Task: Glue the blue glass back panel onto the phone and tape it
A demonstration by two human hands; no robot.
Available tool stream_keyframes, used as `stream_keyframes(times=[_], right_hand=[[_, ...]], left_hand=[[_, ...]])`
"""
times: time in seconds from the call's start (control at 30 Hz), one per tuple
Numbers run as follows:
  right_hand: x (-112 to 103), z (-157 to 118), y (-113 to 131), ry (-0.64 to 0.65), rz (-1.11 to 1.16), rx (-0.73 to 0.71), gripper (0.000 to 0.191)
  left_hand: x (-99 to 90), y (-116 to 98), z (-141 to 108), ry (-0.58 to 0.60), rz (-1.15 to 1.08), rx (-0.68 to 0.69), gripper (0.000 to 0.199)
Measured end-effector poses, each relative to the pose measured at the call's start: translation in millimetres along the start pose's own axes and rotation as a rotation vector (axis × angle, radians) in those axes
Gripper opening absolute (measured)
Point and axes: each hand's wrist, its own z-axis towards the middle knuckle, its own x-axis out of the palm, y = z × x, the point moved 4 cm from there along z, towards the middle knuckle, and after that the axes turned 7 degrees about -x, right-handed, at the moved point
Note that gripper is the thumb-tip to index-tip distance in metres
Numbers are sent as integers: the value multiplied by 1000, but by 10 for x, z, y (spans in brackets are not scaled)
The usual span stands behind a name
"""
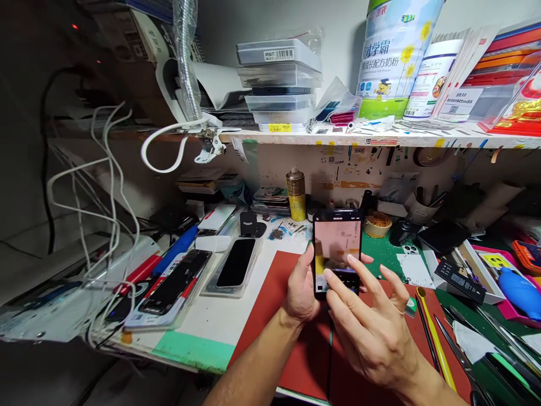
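A black smartphone (337,242) stands upright above the red mat (270,316), its lit screen showing a camera view. My left hand (302,285) is wrapped round its left and lower side, with fingertips showing at the right edge. My right hand (367,321) is in front of the lower screen, index and middle fingers stretched out and apart, their tips at the glass. It grips nothing. To the left, a dark phone (236,263) lies in a clear tray, and an opened black phone part (176,282) rests on a box.
Tweezers (454,341) and a yellow-handled brush (439,338) lie at the right, near a blue blower (519,290). Behind the phone stands a spray can (296,194). A loaded shelf (296,138) crosses above, and white cables (112,197) hang at the left.
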Motion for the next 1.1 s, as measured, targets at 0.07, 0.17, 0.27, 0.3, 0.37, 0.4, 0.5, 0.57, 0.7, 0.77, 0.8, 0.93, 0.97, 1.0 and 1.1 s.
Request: stream_keyframes(times=[0.07,0.17,0.27,0.3,0.37,0.4,0.5,0.57,0.7,0.77,0.8,0.93,0.97,1.0,1.1], right_hand=[[-3,-4,-1,-2,-2,1,31],[-1,-12,-2,-3,-9,2,31],[-16,-17,10,-34,-8,-13,31],[-29,-17,14,-53,-5,-19,30],[-61,-10,25,-88,1,-42,29],[-78,-5,29,-102,3,-56,28],[-124,11,41,-134,3,-103,26],[-146,20,42,-150,-4,-120,25],[-168,25,45,-163,-7,-145,21],[-165,21,53,-152,5,-163,17],[-161,19,59,-144,13,-173,16],[-148,15,84,-122,70,-215,17],[-147,14,88,-120,81,-222,17],[-146,11,91,-119,87,-225,17],[-130,-8,99,-104,82,-233,17]], left_hand=[[-29,7,4,-36,-18,11,66],[-41,5,-3,-58,-9,21,66],[6,-20,-23,-26,40,19,64],[34,-30,-30,3,53,13,64],[88,-47,-38,65,61,4,67],[109,-56,-40,89,55,9,67],[133,-68,-34,125,39,23,70],[129,-61,-27,136,44,17,73],[94,-42,-22,147,45,-13,79],[76,-29,-21,157,49,-53,85],[70,-24,-20,162,54,-69,87],[55,-32,-14,163,45,-65,87],[56,-35,-13,163,39,-61,86],[57,-38,-13,161,33,-56,85],[61,-44,-11,154,31,-55,84]])
